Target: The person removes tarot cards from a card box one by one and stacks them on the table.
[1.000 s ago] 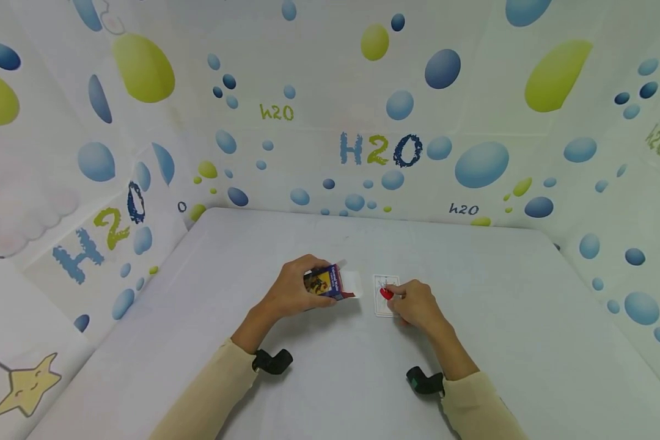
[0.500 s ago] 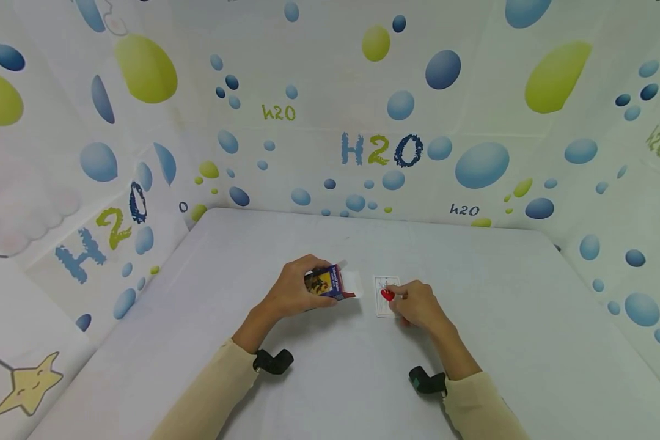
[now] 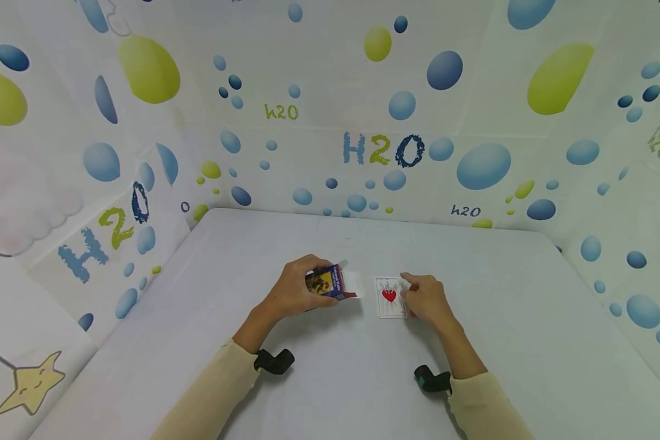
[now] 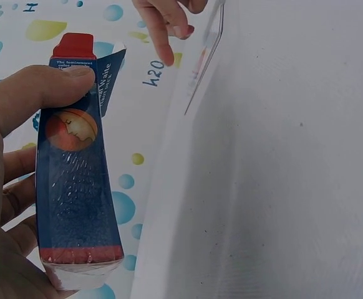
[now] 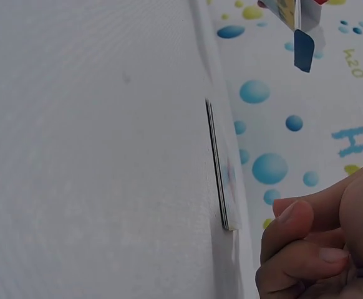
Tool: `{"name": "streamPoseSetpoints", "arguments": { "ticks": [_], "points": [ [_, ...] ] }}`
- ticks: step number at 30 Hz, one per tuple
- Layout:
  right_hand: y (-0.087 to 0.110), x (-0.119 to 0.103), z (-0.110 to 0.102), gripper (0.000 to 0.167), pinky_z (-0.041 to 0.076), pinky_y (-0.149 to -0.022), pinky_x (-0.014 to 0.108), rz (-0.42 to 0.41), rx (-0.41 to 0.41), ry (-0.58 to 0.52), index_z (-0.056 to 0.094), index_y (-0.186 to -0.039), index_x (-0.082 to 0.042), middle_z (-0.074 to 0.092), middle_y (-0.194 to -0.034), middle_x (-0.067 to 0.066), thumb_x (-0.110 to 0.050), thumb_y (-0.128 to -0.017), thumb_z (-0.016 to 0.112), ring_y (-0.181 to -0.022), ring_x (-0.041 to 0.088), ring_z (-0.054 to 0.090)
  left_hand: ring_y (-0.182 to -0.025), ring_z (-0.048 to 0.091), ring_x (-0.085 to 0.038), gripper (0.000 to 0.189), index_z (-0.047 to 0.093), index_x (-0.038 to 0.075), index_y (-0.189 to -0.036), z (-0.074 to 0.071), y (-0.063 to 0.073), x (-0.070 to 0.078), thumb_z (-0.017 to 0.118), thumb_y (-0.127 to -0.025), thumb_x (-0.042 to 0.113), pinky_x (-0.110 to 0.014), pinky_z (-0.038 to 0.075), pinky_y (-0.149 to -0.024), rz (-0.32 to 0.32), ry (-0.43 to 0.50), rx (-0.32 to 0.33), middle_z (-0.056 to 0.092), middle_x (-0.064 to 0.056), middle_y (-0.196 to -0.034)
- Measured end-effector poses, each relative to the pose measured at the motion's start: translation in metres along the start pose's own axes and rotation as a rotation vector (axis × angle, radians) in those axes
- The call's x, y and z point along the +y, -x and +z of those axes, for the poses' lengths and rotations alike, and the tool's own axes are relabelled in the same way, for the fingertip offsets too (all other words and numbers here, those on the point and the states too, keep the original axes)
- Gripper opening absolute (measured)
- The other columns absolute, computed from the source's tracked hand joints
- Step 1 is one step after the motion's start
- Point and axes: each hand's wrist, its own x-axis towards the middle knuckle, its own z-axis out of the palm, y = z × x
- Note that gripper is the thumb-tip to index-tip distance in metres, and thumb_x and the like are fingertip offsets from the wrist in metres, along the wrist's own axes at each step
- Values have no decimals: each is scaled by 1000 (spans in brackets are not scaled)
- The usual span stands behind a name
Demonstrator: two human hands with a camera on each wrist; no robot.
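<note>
My left hand [image 3: 293,288] grips a tarot card box [image 3: 323,282], with its open end and white flap facing right. In the left wrist view the thumb presses on the blue side of the box [image 4: 75,199]. A thin stack of tarot cards [image 3: 387,309] lies on the table just right of it, the top card showing a red heart pierced by swords. At the right edge of the stack is my right hand [image 3: 428,299], index finger extended and the others bent, holding nothing. The right wrist view shows these cards [image 5: 217,168] edge-on, a few layers thick.
A white cloth covers the table [image 3: 330,379]. Behind and at both sides stand white walls [image 3: 313,61] printed with blue and green drops and H2O lettering. Each wrist wears a black camera mount [image 3: 275,362].
My right hand has drawn off the card face to the right, uncovering the red heart. The left hand keeps its hold on the box and has barely moved.
</note>
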Motion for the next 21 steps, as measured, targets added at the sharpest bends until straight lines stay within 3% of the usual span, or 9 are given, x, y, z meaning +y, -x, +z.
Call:
{"name": "streamPoseSetpoints", "arguments": {
  "ticks": [5,10,21],
  "points": [
    [0,-3,-1,47,47,-49,26,-28,37,-27,57,-142,-1,61,-94,14,-7,-96,62,-47,16,55,-110,60,-18,68,65,12,-129,0,0,4,94,-70,29,-39,55,-94,2,-18,-10,66,1,-120],
    [2,-13,-1,41,48,-50,25,-86,65,-40,63,-136,-3,63,-99,13,-12,-96,64,-51,17,54,-111,60,-19,68,64,12,-129,2,0,9,94,-70,29,-40,55,-95,10,-28,-18,66,1,-120],
    [17,-42,5,17,53,-54,25,-265,72,-218,75,-110,-6,65,-87,12,-9,-95,67,-58,25,59,-108,59,-13,68,65,17,-129,8,0,10,95,-69,31,-35,54,-94,51,-35,-42,64,7,-118]
  ]
}}
